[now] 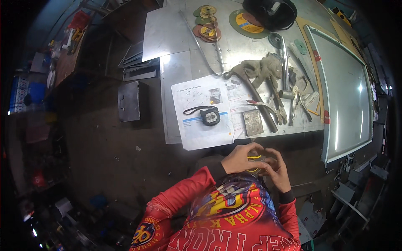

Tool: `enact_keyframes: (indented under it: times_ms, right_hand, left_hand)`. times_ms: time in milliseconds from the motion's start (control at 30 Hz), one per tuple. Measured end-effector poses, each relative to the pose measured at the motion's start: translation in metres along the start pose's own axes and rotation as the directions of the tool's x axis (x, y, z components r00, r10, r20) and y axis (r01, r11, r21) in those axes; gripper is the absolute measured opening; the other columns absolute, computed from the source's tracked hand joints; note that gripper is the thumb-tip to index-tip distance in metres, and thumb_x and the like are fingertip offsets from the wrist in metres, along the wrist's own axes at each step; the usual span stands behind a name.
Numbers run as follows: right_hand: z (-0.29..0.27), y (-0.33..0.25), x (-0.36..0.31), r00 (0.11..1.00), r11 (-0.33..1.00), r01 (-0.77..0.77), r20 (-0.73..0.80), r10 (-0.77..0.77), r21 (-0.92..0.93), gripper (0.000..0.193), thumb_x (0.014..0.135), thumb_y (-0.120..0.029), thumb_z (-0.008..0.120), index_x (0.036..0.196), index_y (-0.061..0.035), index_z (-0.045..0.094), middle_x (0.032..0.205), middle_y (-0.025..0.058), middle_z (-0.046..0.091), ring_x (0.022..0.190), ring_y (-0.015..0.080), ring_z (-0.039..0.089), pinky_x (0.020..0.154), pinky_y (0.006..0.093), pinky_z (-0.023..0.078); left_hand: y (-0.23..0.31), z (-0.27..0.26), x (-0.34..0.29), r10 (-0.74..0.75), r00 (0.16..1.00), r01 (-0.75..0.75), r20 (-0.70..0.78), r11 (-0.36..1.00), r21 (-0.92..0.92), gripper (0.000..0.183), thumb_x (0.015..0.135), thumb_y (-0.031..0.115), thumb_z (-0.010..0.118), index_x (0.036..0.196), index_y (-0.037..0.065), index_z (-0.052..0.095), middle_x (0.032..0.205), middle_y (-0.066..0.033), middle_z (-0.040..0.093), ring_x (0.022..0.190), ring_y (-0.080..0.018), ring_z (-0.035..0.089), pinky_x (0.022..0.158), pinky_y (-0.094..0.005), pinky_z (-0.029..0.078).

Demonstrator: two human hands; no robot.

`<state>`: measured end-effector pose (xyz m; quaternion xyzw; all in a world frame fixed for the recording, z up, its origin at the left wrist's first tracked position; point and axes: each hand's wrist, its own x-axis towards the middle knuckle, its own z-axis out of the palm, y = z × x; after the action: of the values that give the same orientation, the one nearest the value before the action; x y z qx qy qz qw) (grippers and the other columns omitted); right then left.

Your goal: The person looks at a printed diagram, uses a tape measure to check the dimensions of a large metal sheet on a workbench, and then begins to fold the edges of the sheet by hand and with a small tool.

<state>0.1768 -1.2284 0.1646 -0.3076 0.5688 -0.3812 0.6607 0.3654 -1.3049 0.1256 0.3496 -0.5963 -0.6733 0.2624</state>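
- Just off the near edge of the table: left hand and right hand, fingers curved toward each other.
- Between them: yellow-and-dark item, mostly hidden. Can't tell what it is, or whether either hand pinches it.
- Nearest on the tabletop: squarish metal plate, beside dark rod.
- Left of plate: black tape measure on printed sheet.
- Behind plate: grey cloth bundle.

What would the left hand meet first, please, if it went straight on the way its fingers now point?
Most likely the right hand, whose fingers curl toward the left hand from across a small gap, though something yellow shows between them at an unclear depth.
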Motion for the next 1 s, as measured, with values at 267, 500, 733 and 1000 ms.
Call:
enact_keyframes:
  times_ms: [267,500,733,1000]
  right_hand:
    - [-0.002,-0.019,-0.011,0.961,0.854,0.264,0.201,-0.191,-0.449,0.02,0.077,0.006,0.062,0.092,-0.0024,0.052,0.093,0.0065,0.05,0.088,0.0134,0.056,0.075,0.0258,0.049]
    - [-0.279,-0.056,-0.099,0.749,0.901,0.434,-0.562,-0.352,0.015,0.024,0.092,-0.017,0.056,0.111,-0.0027,0.058,0.093,0.0038,0.061,0.093,0.0149,0.06,0.089,0.0281,0.048]
    - [-0.429,-0.046,-0.162,0.576,0.803,0.593,-0.728,-0.371,0.061,0.025,0.096,-0.028,0.055,0.107,-0.0063,0.059,0.095,0.0048,0.063,0.085,0.0126,0.058,0.075,0.0248,0.047]
    - [-0.044,0.008,-0.024,0.892,0.927,0.111,-0.447,0.065,0.357,0.051,0.098,-0.041,0.046,0.13,-0.0009,0.047,0.117,0.0104,0.057,0.104,0.02,0.057,0.09,0.0343,0.047]
  left_hand:
    - [0.024,-0.045,-0.009,-0.061,0.97,-0.004,0.235,0.963,0.27,0.053,0.074,0.045,0.076,0.11,0.007,0.066,0.077,-0.0098,0.063,0.074,-0.0183,0.064,0.066,-0.0319,0.05]
    - [0.012,-0.153,-0.056,-0.232,0.773,0.087,0.591,0.961,0.263,0.034,0.088,0.03,0.063,0.108,0.003,0.066,0.091,-0.0098,0.07,0.079,-0.0145,0.063,0.074,-0.0289,0.05]
    - [0.007,-0.113,-0.031,-0.304,0.688,0.195,0.659,0.952,0.235,0.033,0.096,0.031,0.054,0.092,0.002,0.07,0.078,-0.004,0.069,0.074,-0.0093,0.06,0.071,-0.0278,0.048]
    - [-0.011,0.048,0.084,-0.09,0.788,-0.017,0.609,0.986,0.168,0.036,0.089,0.032,0.054,0.084,0.0,0.07,0.073,-0.011,0.067,0.068,-0.0152,0.06,0.067,-0.032,0.048]
